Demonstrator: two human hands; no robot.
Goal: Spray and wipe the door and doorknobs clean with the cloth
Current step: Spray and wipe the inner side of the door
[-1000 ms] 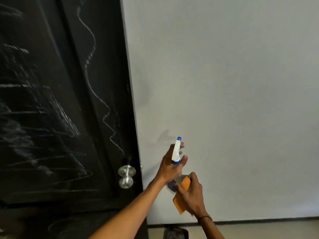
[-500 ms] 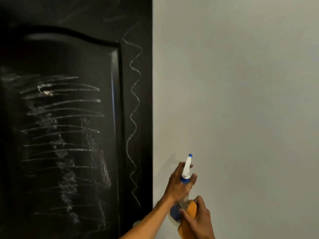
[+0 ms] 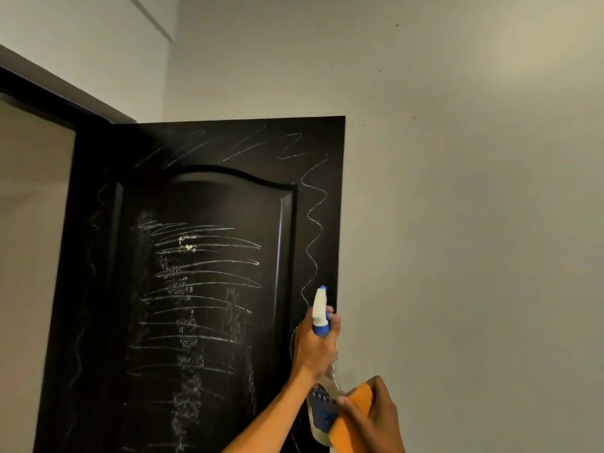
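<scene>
- The door fills the left and middle of the view: dark, standing open, its free edge lying against the pale wall on the right.
- Chalk-like scribbles cover it: rows of sideways strokes down the raised centre panel, slanted strokes along the top rail, and a wavy line down the right stile. None of them looks smeared or wet, so I judge that wiping has not begun on this face.
- No doorknob shows in this view; that part of the task lies below the frame.
- The left hand is just in front of the door's right edge, its fingers closed around the neck of the spray bottle. The nozzle points up and towards the upper door. I cannot tell whether a finger is pressing the trigger, and no mist is visible.
- The right hand sits lower and further right, fingers closed on the orange cloth, which is bunched against the lower body of the bottle; this hand seems to steady the bottle from beneath.
- Step in hand, as I read it: aiming the sprayer at the marked surface, before wiping.
- The next move calls for squeezing the trigger across the scribbled panel and stile, then freeing the cloth hand from the bottle so it can press flat on the door and rub the marks away, probably working from the top down so that drips are caught.
</scene>
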